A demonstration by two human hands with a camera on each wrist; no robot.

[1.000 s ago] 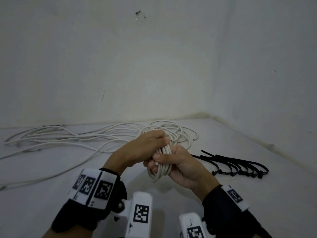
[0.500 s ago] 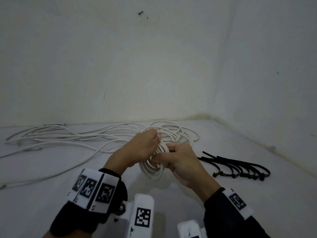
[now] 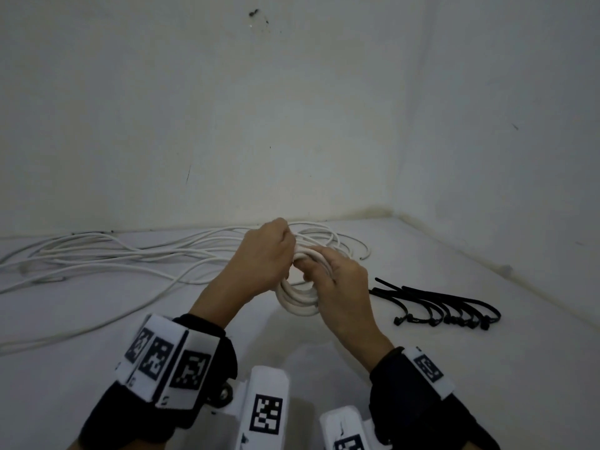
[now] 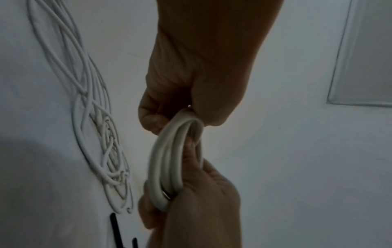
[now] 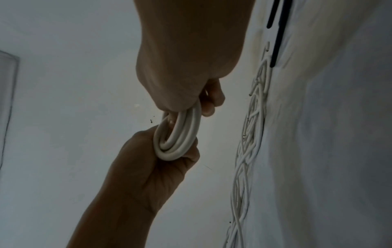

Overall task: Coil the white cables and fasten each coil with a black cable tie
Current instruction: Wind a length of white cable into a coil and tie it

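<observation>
A small coil of white cable [image 3: 297, 298] hangs above the white surface between both hands. My left hand [image 3: 264, 263] grips the coil's far side with curled fingers, and my right hand [image 3: 337, 280] holds the near side, its fingers threaded through the loops. In the left wrist view the coil [image 4: 167, 161] runs from my left hand [image 4: 169, 115] down to my right hand [image 4: 191, 193]. The right wrist view shows the same coil [image 5: 178, 134] between my right hand [image 5: 191, 100] and my left hand [image 5: 152, 161]. No cable tie is on it.
Several loose white cables [image 3: 130, 258] sprawl across the surface to the left and behind my hands. A bundle of black cable ties [image 3: 444, 306] lies to the right. White walls [image 3: 227, 125] close in at the back and right.
The coil has turned from upright to flatter and moved slightly away from me. My left hand shifted from the top to the far left side, and my right hand re-gripped through the loops.
</observation>
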